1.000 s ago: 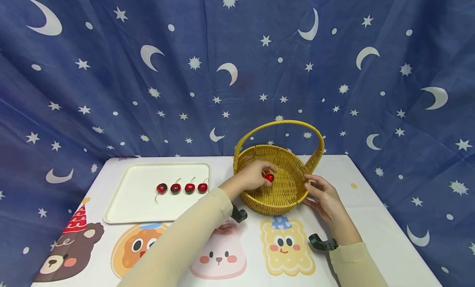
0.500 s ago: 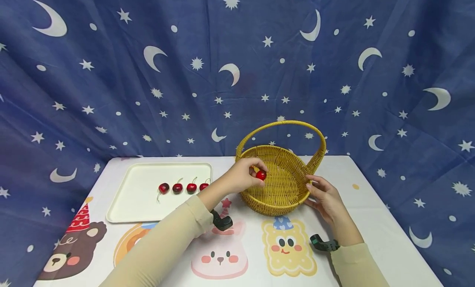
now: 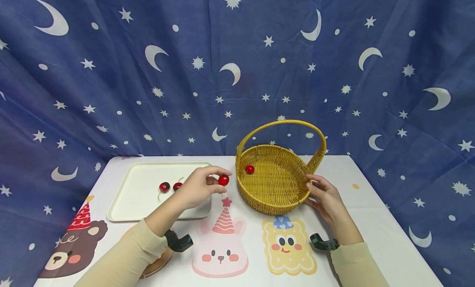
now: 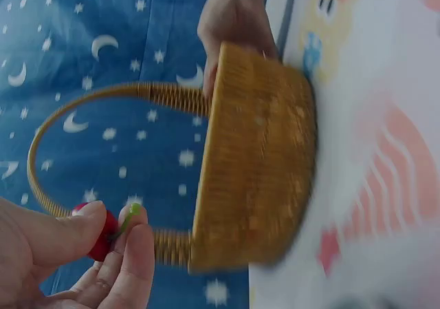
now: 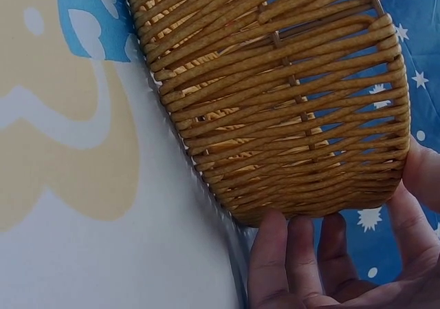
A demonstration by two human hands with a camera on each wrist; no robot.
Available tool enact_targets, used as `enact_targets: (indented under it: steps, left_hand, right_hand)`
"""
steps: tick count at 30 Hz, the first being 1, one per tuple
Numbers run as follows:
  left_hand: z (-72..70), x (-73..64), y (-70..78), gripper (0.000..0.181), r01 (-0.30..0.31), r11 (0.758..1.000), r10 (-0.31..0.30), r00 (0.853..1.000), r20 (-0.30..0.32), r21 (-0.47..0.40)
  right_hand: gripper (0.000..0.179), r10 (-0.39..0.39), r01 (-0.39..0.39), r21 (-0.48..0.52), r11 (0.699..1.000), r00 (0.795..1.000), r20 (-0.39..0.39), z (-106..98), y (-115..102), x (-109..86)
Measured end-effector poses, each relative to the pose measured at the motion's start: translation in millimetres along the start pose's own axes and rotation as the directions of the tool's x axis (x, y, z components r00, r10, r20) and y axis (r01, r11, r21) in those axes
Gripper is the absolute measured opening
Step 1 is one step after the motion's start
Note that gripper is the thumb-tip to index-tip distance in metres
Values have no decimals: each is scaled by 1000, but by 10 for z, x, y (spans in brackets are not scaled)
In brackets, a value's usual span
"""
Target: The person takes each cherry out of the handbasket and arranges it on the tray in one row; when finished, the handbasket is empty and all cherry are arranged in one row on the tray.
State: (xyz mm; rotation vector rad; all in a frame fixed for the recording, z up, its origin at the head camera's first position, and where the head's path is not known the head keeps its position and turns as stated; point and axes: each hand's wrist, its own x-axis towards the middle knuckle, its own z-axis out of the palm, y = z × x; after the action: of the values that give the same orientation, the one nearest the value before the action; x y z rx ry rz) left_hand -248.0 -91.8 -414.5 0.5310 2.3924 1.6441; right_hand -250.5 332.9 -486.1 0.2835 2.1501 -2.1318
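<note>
My left hand (image 3: 198,188) pinches a red cherry (image 3: 223,179) between thumb and fingers, in the air between tray and basket. Its green stem (image 4: 126,222) shows in the left wrist view. The round yellow wicker basket (image 3: 272,208) stands on the table with its handle upright; one cherry (image 3: 250,169) lies inside at the left. My right hand (image 3: 326,198) grips the basket's right side, thumb at the rim and fingertips (image 5: 268,237) against the woven wall. On the white tray (image 3: 135,192), two cherries show, a stemmed one (image 3: 164,187) among them; my left hand covers part of the tray.
A white tablecloth (image 3: 371,229) with printed cartoon figures covers the table. Behind it hangs a blue curtain (image 3: 259,64) with moons and stars, close to the basket. The arched handle (image 3: 280,121) rises over the basket's opening.
My left hand has moved left, out of the basket, carrying the cherry. A cherry now shows inside the basket, while the right tray cherries are hidden behind the hand. My right hand stays put.
</note>
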Motion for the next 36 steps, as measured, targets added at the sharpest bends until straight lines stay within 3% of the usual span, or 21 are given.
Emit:
enact_targets:
  steps: [5, 10, 14, 18, 22, 26, 36]
  left_hand:
    - [-418, -231, -269, 41, 43, 992, -28, 992, -125, 120]
    - [-863, -468, -550, 40, 127, 962, -61, 963, -262, 243]
    - [-1162, -626, -773, 41, 199, 931, -99, 945, -313, 307]
    - [-1367, -737, -981, 43, 255, 902, -133, 932, -336, 350]
    - [-1466, -762, -1138, 42, 308, 885, -184, 920, -345, 349]
    - [-1460, -691, -1225, 40, 322, 887, -213, 921, -325, 332]
    - [-1429, -599, -1285, 37, 358, 830, -233, 919, -318, 427]
  right_hand:
    - [40, -3, 3, 9, 1000, 1000, -2, 3, 1, 0]
    - [39, -2, 2, 4, 1000, 1000, -2, 12, -2, -3]
    - [39, -5, 5, -1, 1000, 1000, -7, 7, 3, -1]
    - [39, -6, 6, -5, 1000, 1000, -6, 0, 10, -1]
    - [44, -4, 4, -5, 1000, 1000, 5, -4, 15, -6]
    - [43, -4, 3, -7, 1000, 1000, -3, -18, 20, -15]
    - [46, 6, -5, -6, 1000, 1000, 2, -2, 16, -12]
